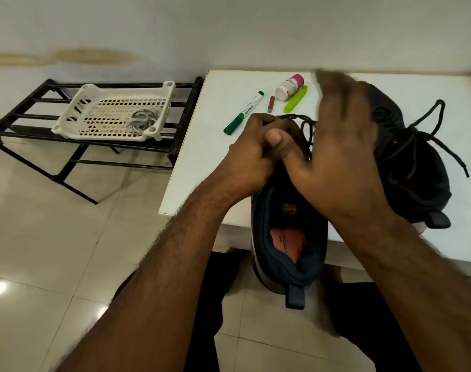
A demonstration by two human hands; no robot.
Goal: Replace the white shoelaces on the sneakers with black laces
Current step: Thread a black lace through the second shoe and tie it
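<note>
I have the near sneaker [288, 237] in front of me, heel toward me and hanging off the near edge of the white table [202, 162], its dark collar and pink insole open to view. My left hand [258, 146] is curled into a fist over the front of that shoe, fingers closed around the black lace [306, 124] where it loops out past my knuckles. My right hand [344, 135] sits just right of it, fingers spread and mostly straight, blurred at the tips; its thumb lies against my left hand. I cannot tell whether the right thumb pinches the lace, but the fingers hold nothing.

The second sneaker [416, 167] lies on the table to the right, partly behind my right hand, already carrying a black lace whose loose ends [438, 124] trail over its top and out toward the right.

Farther back on the table I see a green marker [245, 112], a small brown stick [271, 103], a lime-green clip-like item [296, 98] and a white bottle with a pink cap [289, 86] lying on its side, all close together.

Left of the table stands a black rack [36, 122] on the tiled floor, with a white perforated basket [113, 114] on top. In the basket lies a pale coiled bundle [143, 120] that looks like the white laces, though it is too small to be sure.
</note>
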